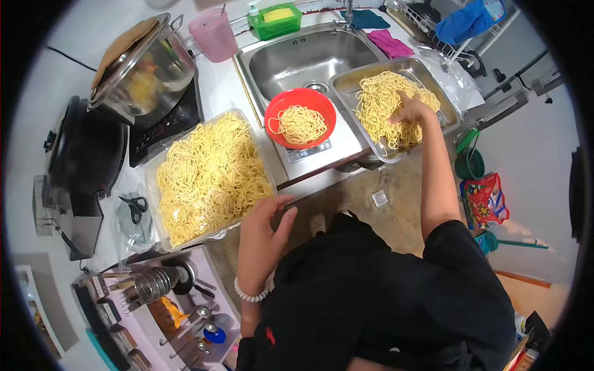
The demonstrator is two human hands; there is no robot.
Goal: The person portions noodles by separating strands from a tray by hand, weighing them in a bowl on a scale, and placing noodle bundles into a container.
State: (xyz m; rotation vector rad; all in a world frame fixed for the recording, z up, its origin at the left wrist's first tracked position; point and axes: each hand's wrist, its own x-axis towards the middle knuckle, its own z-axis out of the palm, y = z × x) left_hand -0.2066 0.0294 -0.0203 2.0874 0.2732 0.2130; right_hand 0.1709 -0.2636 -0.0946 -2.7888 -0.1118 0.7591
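My right hand [413, 112] reaches into yellow noodles [383, 99] in a steel tray [455, 123] at the right of the sink. Its thumb and forefinger are spread on the noodles; the other fingers are partly hidden. My left hand [263, 232] hangs with fingers apart and nothing in them, beside the near right corner of a clear plastic tub [162, 232] heaped with noodles [207, 173]. Between the two containers, a red bowl [272, 123] holds a small nest of noodles [300, 125] and rests on a kitchen scale [309, 152].
Behind the bowl lies a steel sink [272, 65]. A lidded glass pot [148, 80] stands on a black cooktop [164, 120] at back left. Scissors [135, 207] lie left of the tub. A pink jug [213, 37] and green caddy [275, 25] line the back.
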